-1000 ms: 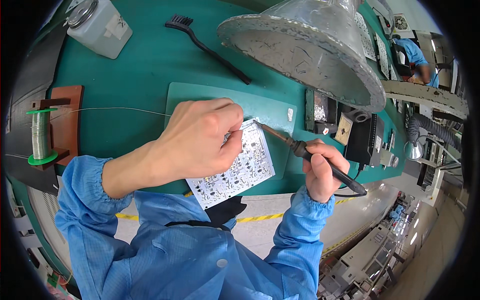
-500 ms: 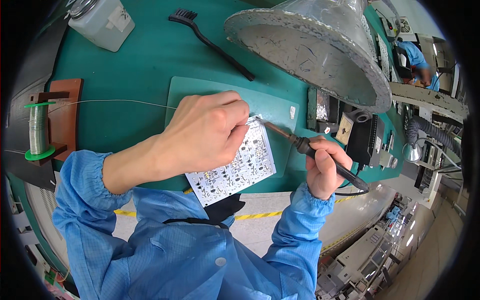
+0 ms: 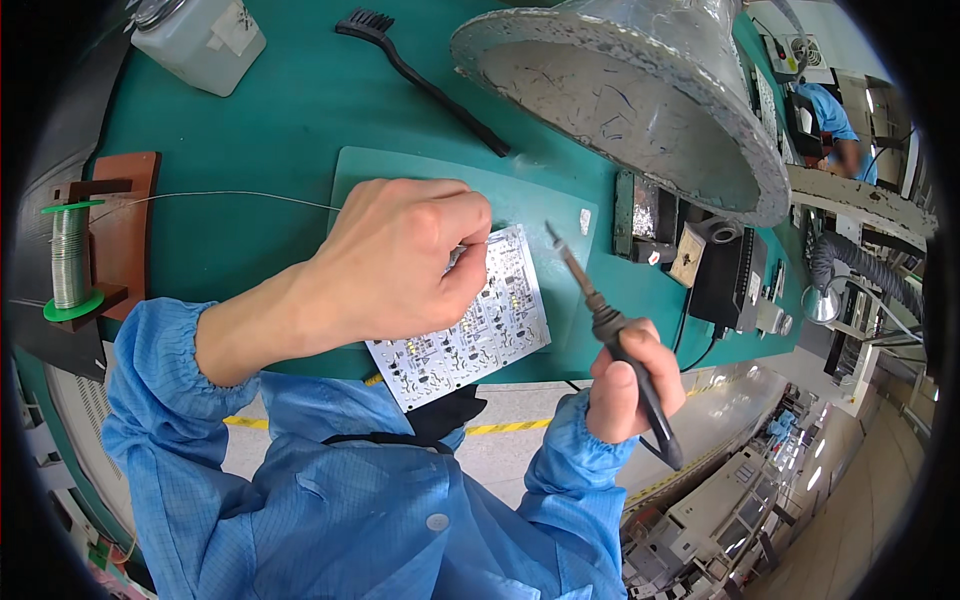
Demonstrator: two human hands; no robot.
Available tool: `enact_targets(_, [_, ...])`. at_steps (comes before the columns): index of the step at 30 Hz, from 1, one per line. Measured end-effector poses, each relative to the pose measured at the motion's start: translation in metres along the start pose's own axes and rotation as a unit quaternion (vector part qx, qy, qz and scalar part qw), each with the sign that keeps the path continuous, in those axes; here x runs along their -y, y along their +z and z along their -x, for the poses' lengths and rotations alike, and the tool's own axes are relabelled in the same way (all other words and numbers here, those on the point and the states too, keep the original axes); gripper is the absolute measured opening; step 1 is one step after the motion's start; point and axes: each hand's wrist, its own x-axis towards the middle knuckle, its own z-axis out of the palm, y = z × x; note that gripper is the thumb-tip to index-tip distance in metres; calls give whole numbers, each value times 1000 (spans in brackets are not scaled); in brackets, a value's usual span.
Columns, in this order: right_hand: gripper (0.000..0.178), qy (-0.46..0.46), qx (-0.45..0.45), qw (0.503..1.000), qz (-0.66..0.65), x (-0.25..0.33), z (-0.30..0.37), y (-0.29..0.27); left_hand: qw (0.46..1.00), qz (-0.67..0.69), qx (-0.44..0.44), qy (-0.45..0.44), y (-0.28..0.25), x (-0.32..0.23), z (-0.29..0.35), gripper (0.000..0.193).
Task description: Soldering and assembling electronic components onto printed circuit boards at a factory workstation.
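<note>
A white circuit board (image 3: 480, 345) with rows of small parts lies at a slant over the near edge of a green mat (image 3: 370, 180). Above the board's upper left part, my left hand (image 3: 410, 260) is closed in a pinch on the solder wire (image 3: 240, 193). That wire runs left to a spool (image 3: 70, 258) with green flanges on a brown stand. In my right hand (image 3: 635, 385) is a soldering iron (image 3: 610, 318), its tip pointing up and left, apart from the board. My left fingers hide part of the board and the wire's end.
A dented metal fume hood (image 3: 620, 110) overhangs the far right. Beyond the mat lies a black brush (image 3: 425, 85). At the far left is a translucent bottle (image 3: 200, 45). A soldering station (image 3: 725, 275) with a yellowish sponge (image 3: 688, 255) sits right. Another person (image 3: 830, 115) is at far right.
The soldering iron's tip has left the board's upper edge and moved right. My right hand has dropped nearer to me, turning the iron more upright. My left hand has shifted slightly left.
</note>
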Motion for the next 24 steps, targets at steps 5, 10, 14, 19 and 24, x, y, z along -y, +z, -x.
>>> enact_targets(5, [28,48,-14,999,-21,1,-3,1,1000,-3,-17,10,2,1,1,5])
enact_targets(10, [26,120,-10,989,-90,-13,-18,-5,999,-11,-27,25,6,4,0,3])
enact_targets(14, [25,143,13,985,-91,-18,-23,-10,999,-9,-27,34,7,4,1,3])
enact_targets(19, [23,185,8,975,-125,-18,-34,-12,998,-2,-44,33,10,6,-2,4])
enact_targets(24, [21,180,14,973,-146,-20,-36,-12,998,-1,-48,36,11,6,-1,4])
